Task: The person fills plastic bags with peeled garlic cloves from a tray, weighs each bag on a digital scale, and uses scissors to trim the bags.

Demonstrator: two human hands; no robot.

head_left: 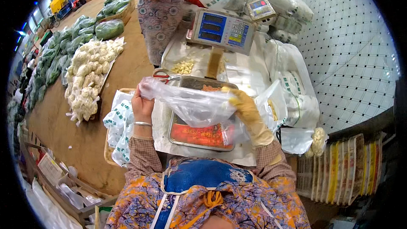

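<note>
Holding bag point(188, 104) (white tabletop point(161, 134), brown floor point(51, 116))

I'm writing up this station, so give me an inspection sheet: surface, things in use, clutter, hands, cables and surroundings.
Surface: white sheet under the scale.
Things in use: clear plastic bag, spread between the hands above the scale.
Clutter: red-handled scissors and a pile of small pale pieces, beyond the bag.
Hands: left hand with a bracelet, right hand yellow-gloved; both hold the bag.
Cables: nothing seen.
Surroundings: co-worker ahead; green bags and pale bagged goods left; white sacks right.
</note>
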